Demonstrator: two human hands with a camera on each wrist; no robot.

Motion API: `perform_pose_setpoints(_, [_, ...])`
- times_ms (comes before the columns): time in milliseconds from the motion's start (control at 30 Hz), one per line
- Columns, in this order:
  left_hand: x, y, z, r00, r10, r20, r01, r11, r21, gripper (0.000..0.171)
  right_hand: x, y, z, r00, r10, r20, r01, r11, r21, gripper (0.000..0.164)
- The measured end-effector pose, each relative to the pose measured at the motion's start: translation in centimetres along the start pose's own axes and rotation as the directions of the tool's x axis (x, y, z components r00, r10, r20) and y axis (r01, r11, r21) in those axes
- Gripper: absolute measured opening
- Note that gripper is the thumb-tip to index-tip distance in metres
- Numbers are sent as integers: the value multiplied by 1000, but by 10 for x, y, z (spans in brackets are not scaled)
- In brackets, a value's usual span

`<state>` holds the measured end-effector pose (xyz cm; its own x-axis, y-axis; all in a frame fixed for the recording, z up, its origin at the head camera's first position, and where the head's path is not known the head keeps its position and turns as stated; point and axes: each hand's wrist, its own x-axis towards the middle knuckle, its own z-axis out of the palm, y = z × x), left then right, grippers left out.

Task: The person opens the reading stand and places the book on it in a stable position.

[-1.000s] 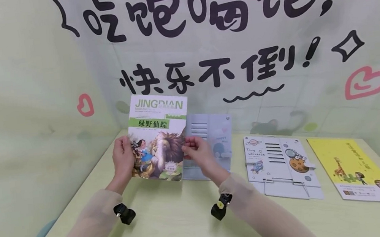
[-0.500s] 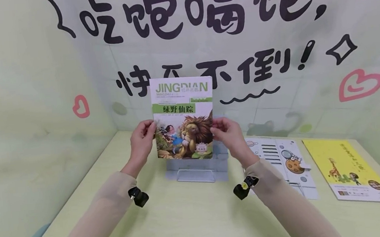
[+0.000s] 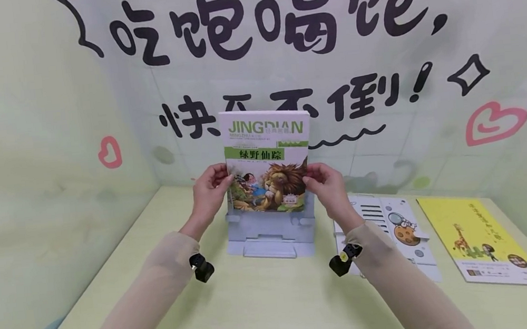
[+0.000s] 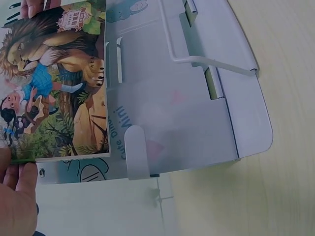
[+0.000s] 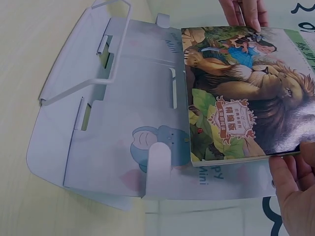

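Note:
Between both hands a paperback book (image 3: 265,164) is held upright, its cover showing a lion and a girl in blue under a green title band. My left hand (image 3: 210,191) pinches its left edge, and my right hand (image 3: 326,185) pinches the right edge. Just behind and below the book stands a pale blue-grey book stand (image 3: 269,227), tilted back on the table. The book's lower edge is above the stand's wire support (image 5: 88,87) and its side clips, one clip (image 4: 136,152) showing plainly in the left wrist view. The book covers the stand's upper part.
A white book stand (image 3: 384,227) with space drawings lies to the right, partly behind my right forearm. Farther right a yellow book (image 3: 482,238) lies on the pale table (image 3: 258,308). A printed wall sheet (image 3: 361,139) hangs behind.
Both hands have carried the book rightward, from the left of the blue-grey stand to in front of it. In the last half second it has lowered slightly, its top tilting back.

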<state>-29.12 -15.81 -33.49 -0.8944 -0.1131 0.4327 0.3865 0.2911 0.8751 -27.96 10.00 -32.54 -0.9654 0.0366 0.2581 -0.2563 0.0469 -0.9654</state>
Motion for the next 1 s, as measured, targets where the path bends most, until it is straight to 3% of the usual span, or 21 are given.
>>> perform_pose_setpoints(267, [-6,-4,5,999,-44,30,44,999,-9,30,0,10,-5,999,43,1,-43,999,-23,30])
perform_pose_setpoints(700, [-14,-19,8,991,-134,17,134,991,23,30,-6,31,-2,998,60,-31,-63,993,-95,31])
perform_pose_setpoints(1000, [-20,-30,11,981,-195,15,192,975,114,30,-9,39,1,999,-11,-52,-4,957,-289,25])
